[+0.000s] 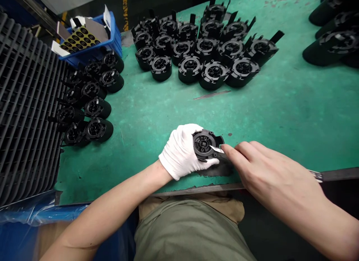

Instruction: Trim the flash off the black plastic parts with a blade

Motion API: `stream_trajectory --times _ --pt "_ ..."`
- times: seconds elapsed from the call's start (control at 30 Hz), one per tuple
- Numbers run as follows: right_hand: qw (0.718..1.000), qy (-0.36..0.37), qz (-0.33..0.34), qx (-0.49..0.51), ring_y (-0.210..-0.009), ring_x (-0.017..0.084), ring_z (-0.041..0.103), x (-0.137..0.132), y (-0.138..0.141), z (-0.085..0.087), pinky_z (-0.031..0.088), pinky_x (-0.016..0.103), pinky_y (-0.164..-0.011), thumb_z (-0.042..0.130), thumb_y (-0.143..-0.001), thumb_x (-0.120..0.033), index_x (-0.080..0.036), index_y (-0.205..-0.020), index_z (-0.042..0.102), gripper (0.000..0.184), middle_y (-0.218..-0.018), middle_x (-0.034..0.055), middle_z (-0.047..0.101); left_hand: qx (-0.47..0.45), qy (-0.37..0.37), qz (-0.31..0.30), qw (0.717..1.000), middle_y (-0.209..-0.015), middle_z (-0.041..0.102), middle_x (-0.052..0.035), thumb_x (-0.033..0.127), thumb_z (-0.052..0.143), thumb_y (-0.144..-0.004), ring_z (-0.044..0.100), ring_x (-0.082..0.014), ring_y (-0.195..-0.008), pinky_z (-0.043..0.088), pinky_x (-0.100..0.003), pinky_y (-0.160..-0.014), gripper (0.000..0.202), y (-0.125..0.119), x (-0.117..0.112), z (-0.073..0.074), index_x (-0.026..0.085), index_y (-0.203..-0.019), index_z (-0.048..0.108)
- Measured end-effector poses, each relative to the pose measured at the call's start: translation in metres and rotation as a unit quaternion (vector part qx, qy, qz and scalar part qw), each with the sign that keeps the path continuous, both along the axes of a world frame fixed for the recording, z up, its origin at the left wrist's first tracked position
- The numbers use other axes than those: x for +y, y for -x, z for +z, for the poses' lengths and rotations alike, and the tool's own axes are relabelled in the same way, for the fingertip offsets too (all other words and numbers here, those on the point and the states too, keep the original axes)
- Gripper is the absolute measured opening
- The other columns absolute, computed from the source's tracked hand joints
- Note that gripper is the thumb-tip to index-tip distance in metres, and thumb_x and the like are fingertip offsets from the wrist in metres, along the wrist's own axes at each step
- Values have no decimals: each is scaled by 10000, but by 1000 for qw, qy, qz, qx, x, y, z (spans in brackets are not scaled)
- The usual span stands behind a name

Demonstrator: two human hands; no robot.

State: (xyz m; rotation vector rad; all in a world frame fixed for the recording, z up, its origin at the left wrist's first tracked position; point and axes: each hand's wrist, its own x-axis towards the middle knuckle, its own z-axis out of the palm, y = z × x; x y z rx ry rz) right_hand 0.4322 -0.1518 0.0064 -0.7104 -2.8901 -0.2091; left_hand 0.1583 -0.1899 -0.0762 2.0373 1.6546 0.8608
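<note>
Work looks to be midway on a single black round part point(203, 144), held near the front edge of a worn green table point(165, 107), in front of the person. A knife blade point(217, 150) lies at its face, so this piece seems unfinished; whether the tip touches or sits just above it, I cannot tell. Many similar parts stand in groups: a cluster at the far side of the table point(215, 72), another along the left side point(97, 129) near a blue bin point(115, 41) with a sheet of stickers point(81, 40), and a few at the far right point(319, 49). Nothing shows which of those are finished and which are still waiting. The left hand point(181, 152), in a white glove, is curled firmly around the part, fingers over its far side and the thumb along its near side, with the ringed face turned up. The bare right hand point(260, 167) is closed, thumb and forefinger apparently pinching the knife close behind its blade, the other fingers folded underneath and mostly hidden.
</note>
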Motion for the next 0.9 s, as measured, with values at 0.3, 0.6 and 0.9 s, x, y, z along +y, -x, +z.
stream_trajectory --times 0.3,0.6,0.9 --pt "999 -33 -16 -25 -809 310 659 5 2 -5 525 472 -759 492 -1101 51 -146 -1304 827 439 -894 79 696 12 -28 4 1000 -1529 823 -224 889 1170 -762 883 -460 -1338 769 -641 -1197 1222 2 -4 -18 200 -1629 651" --pt "980 136 -76 124 -1004 327 917 12 -46 -5 709 451 -886 558 -1270 -202 -366 -1859 640 617 -1321 84 943 -79 91 -216 969 -1796 815 -188 585 1234 -803 843 -484 -1641 699 -679 -1424 1115 43 44 20 311 -1746 707" --pt "977 209 -19 21 -859 256 880 35 -46 -19 635 354 -654 449 -1328 -288 -246 -1619 800 458 -1092 68 891 -73 86 -244 963 -1969 677 -230 365 1190 -852 727 -496 -1797 641 -717 -1494 1333 38 45 17 317 -1994 503"
